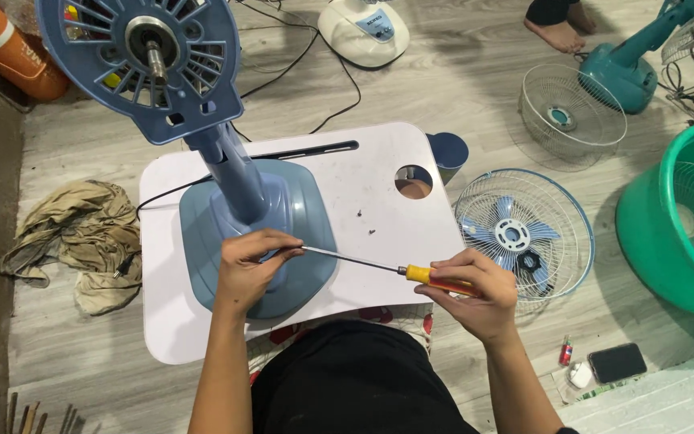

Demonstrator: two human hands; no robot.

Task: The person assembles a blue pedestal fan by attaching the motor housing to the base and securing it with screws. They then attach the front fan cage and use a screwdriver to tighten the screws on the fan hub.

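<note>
A blue fan stands on a small white lap table (363, 185); its base (307, 217) lies in front of me and its bare motor head (146, 64) rises at upper left. My left hand (251, 269) rests on the base's front and pinches the metal shaft tip of a screwdriver (363, 263). My right hand (471, 293) grips the screwdriver's yellow and red handle, holding it level across the table. Two small dark screws (365, 223) lie loose on the table.
A fan grille with blue blades and a black nut (524, 233) lies to the right. A green basin (676, 217) holds another grille. A teal fan (628, 68), a loose grille (572, 112), a white fan base (363, 28), a rag (74, 233), a phone (618, 362) and another person's foot (556, 28) surround me.
</note>
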